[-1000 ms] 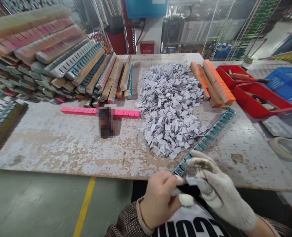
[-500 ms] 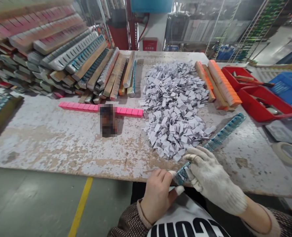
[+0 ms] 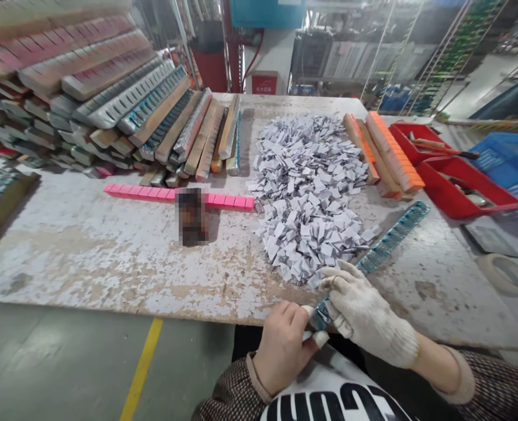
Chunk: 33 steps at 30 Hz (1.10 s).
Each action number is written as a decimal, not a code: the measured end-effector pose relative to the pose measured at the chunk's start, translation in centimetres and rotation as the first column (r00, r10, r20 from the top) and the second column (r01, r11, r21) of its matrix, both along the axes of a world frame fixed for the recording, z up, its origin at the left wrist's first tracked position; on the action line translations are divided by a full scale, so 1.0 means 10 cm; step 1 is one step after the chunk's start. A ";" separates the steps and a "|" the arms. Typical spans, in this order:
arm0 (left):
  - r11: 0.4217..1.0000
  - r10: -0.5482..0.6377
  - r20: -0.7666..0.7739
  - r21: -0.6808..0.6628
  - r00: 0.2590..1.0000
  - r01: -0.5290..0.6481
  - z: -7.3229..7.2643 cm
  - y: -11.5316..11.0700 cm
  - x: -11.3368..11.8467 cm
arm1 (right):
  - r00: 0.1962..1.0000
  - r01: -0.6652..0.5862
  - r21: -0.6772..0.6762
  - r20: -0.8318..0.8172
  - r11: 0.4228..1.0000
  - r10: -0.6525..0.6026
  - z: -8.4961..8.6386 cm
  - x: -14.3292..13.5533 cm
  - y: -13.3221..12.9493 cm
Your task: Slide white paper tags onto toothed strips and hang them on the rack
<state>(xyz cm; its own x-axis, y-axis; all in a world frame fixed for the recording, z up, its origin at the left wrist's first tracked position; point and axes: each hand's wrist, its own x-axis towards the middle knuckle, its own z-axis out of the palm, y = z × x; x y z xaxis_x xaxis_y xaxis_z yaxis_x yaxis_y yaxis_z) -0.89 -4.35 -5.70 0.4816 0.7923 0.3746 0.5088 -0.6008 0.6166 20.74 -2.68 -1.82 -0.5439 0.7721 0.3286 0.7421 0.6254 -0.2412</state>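
Observation:
A long bar with a glittery teal covering [image 3: 393, 237] lies slanted across the table's front edge, its near end towards my body. My left hand [image 3: 283, 345], bare but for white covers on the thumb and a fingertip, pinches that near end. My right hand [image 3: 364, 310] wears a white knitted glove and lies over the bar a little further up, its fingers curled round it. What sits beneath the gloved fingers is hidden. Just beyond them spreads a heap of small white pieces [image 3: 307, 187].
Stacked wooden bars [image 3: 110, 99] fill the back left. A pink segmented bar [image 3: 230, 201] lies behind a pixelated object [image 3: 192, 216]. To the right are orange-topped bars [image 3: 394, 152], red trays [image 3: 465, 187], a blue basket [image 3: 508, 164] and a tape roll [image 3: 504, 273].
My right hand has shifted slightly left, towards my left hand, and stays on the teal bar. The left hand keeps its place at the near end. The view has tilted slightly.

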 end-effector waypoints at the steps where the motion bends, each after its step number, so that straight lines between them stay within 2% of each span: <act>1: 1.000 0.003 0.008 0.000 1.000 -0.003 0.00 0.00 0.00 | 1.000 0.010 0.002 -0.016 1.000 -0.010 -0.02 0.00 -0.01; 5: 1.000 0.002 0.018 -0.027 1.000 -0.002 0.01 -0.01 -0.03 | 0.997 0.064 0.031 -0.053 0.997 -0.063 -0.07 -0.01 -0.03; 9: 0.994 -0.033 -0.022 -0.103 0.999 0.030 0.10 0.10 -0.14 | 0.996 0.045 0.020 -0.083 0.999 -0.043 -0.03 0.01 -0.04; 14: 0.964 0.217 -0.120 -0.129 0.969 -0.232 0.23 0.53 -0.08 | 0.955 0.107 0.012 -0.281 0.994 -0.099 0.09 0.17 -0.07; 17: 0.960 0.205 -0.158 -0.161 0.966 -0.230 0.24 0.79 0.06 | 0.924 0.182 0.009 -0.343 0.983 -0.168 0.10 0.30 -0.10; 20: 0.967 0.171 -0.134 -0.169 0.976 -0.192 0.23 0.90 0.12 | 0.892 0.247 0.006 -0.392 0.969 -0.225 0.05 0.38 -0.09; 25: 0.967 0.222 -0.036 -0.122 0.974 -0.225 0.27 0.77 0.09 | 0.866 0.311 0.026 -0.420 0.950 -0.272 0.01 0.28 0.06; 28: 0.976 0.210 0.072 0.040 0.975 -0.213 0.37 0.58 0.13 | 0.875 0.297 0.025 -0.408 0.955 -0.261 0.06 0.13 0.18; 31: 0.959 0.104 0.165 0.244 0.981 -0.143 0.47 0.39 0.21 | 0.828 0.214 -0.106 -0.508 0.971 -0.238 0.14 0.02 0.25; 33: 0.957 0.063 0.197 0.265 0.978 -0.115 0.52 0.30 0.25 | 0.729 0.135 -0.256 -0.628 0.957 -0.271 0.18 -0.01 0.24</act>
